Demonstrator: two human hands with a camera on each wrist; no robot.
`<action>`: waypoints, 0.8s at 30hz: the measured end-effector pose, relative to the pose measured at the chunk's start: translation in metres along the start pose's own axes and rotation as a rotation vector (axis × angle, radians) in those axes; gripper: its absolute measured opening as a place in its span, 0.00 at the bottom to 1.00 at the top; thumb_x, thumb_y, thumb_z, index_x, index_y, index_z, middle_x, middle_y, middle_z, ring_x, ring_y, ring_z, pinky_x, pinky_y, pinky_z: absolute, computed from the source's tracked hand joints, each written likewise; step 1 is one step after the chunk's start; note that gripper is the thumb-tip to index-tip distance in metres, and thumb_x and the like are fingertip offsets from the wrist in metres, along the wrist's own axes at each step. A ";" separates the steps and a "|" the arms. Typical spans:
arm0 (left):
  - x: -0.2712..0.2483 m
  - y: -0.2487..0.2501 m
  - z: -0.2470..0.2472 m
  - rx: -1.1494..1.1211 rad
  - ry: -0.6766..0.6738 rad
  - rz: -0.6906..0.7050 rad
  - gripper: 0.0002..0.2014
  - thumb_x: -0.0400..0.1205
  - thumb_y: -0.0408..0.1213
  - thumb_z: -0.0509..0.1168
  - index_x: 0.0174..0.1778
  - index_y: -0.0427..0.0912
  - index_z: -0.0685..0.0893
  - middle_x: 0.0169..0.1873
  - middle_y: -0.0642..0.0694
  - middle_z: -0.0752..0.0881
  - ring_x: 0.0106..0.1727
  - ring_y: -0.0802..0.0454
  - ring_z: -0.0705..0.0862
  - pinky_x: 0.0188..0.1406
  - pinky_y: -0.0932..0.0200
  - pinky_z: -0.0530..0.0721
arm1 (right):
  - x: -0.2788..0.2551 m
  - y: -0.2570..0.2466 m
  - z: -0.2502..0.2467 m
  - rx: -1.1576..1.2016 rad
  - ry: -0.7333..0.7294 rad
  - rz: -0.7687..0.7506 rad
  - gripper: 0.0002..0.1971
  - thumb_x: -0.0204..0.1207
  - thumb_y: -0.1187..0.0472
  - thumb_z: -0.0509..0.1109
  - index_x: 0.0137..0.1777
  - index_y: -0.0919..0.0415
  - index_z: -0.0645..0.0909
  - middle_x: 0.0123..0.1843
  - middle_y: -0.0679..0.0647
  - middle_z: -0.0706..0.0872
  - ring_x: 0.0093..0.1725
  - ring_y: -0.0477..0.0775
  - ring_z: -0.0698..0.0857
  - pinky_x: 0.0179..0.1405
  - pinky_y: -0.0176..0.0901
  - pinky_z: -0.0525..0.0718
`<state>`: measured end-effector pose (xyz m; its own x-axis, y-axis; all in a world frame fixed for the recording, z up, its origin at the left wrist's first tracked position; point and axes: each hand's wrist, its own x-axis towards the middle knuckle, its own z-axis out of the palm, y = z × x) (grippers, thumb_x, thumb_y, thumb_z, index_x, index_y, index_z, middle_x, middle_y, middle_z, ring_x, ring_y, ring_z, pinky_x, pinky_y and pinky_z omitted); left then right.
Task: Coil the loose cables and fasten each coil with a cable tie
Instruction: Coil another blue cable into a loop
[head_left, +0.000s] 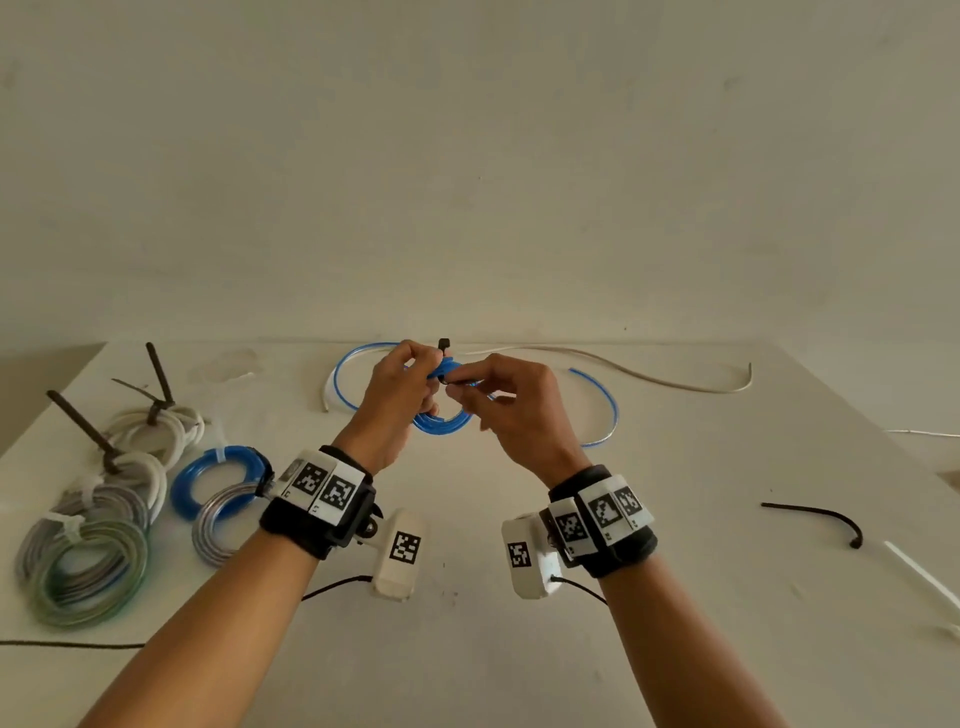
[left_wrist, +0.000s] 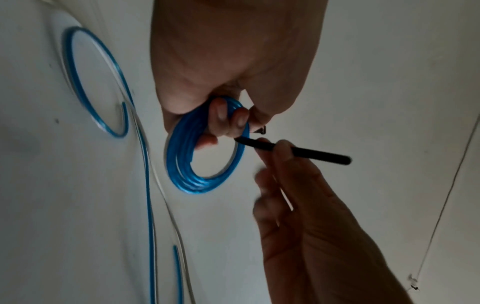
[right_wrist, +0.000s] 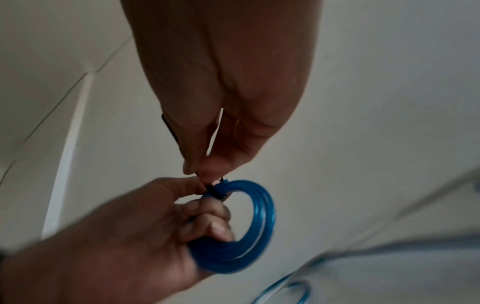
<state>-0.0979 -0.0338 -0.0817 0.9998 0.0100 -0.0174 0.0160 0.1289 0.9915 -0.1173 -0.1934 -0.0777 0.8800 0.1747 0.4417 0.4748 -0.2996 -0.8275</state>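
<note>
A: While we look nearest, finished coils (head_left: 88, 540) lie tied at the table's (head_left: 467, 649) left.

B: Further out, our left hand (head_left: 400, 400) grips the blue coil (left_wrist: 182, 164) above the table; our right hand (head_left: 514, 410) pinches the black cable tie (left_wrist: 306, 153) against it.

A: Beyond, loose blue cable (head_left: 597, 400) trails.

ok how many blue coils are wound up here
2. One blue coil is gripped in the left hand while the right hand pinches a black cable tie; the other blue coil lies on the table's left side.
</note>
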 end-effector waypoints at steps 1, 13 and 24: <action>0.001 -0.001 -0.004 0.033 -0.003 0.044 0.07 0.89 0.38 0.62 0.46 0.43 0.81 0.31 0.43 0.79 0.27 0.55 0.69 0.36 0.54 0.76 | 0.003 0.000 0.004 0.026 0.009 0.006 0.04 0.80 0.63 0.77 0.47 0.64 0.91 0.35 0.44 0.89 0.33 0.47 0.85 0.32 0.46 0.85; -0.008 0.001 -0.024 0.245 0.075 0.329 0.08 0.90 0.37 0.60 0.57 0.48 0.85 0.34 0.46 0.88 0.33 0.51 0.81 0.38 0.49 0.82 | 0.014 0.004 0.034 0.399 -0.160 0.242 0.16 0.87 0.58 0.68 0.45 0.72 0.84 0.36 0.63 0.77 0.30 0.50 0.70 0.28 0.39 0.69; -0.004 0.002 -0.022 0.220 0.081 0.339 0.09 0.90 0.38 0.60 0.52 0.54 0.85 0.46 0.28 0.87 0.50 0.22 0.84 0.51 0.28 0.85 | 0.016 0.016 0.035 0.410 -0.188 0.273 0.13 0.87 0.59 0.68 0.46 0.68 0.85 0.40 0.64 0.80 0.32 0.49 0.74 0.30 0.38 0.75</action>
<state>-0.1025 -0.0118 -0.0823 0.9447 0.0946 0.3139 -0.3035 -0.1099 0.9465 -0.0960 -0.1628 -0.0960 0.9356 0.3184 0.1526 0.1519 0.0270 -0.9880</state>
